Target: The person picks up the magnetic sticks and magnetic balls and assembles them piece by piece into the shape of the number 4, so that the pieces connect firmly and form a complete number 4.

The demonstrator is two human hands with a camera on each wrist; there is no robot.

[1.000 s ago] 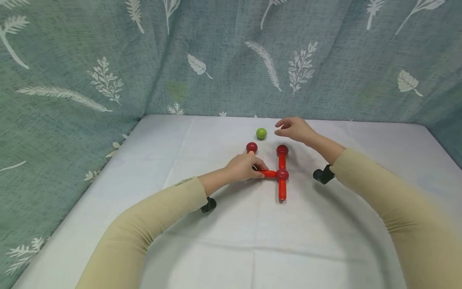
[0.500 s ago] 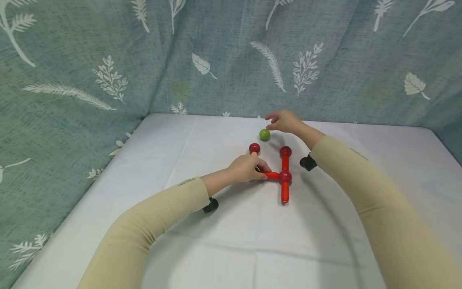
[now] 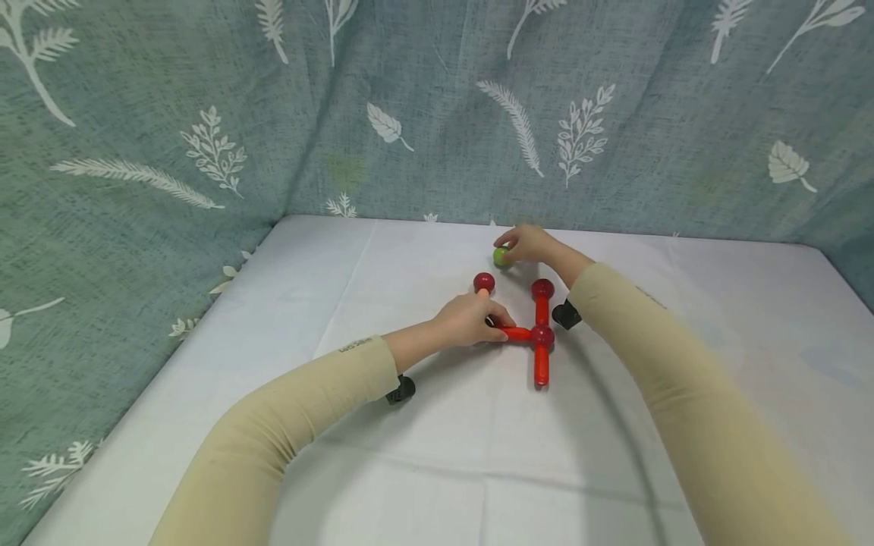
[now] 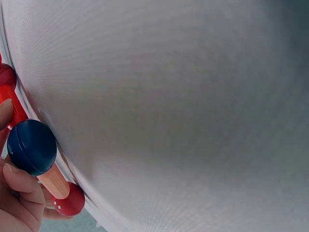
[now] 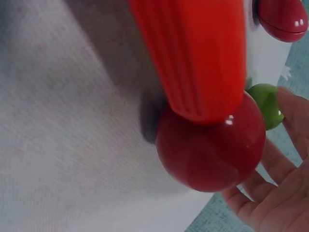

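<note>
My left hand (image 3: 471, 318) holds a joined frame of rods and balls at its left corner. There the thumb lies by the horizontal red rod (image 3: 517, 334) and the fingers are at a dark blue ball (image 4: 32, 147). From that ball an orange rod (image 4: 54, 182) leads to a red ball (image 3: 484, 282). The horizontal rod meets another red ball (image 3: 542, 336), with one red rod (image 3: 542, 367) toward me and another (image 3: 542, 309) running away to a far red ball (image 3: 542, 288). Beyond the frame, my right hand (image 3: 534, 246) has thumb and fingers around a loose green ball (image 3: 501, 257).
A white cloth (image 3: 410, 470) covers the table. Behind it and to the left hangs a blue-green curtain (image 3: 437, 152) with white leaf prints. A black wrist camera (image 3: 566, 314) on the right arm is close to the frame's right side.
My right hand has moved left and down from beside the green ball and now has its fingers around it. The left hand keeps its hold on the frame.
</note>
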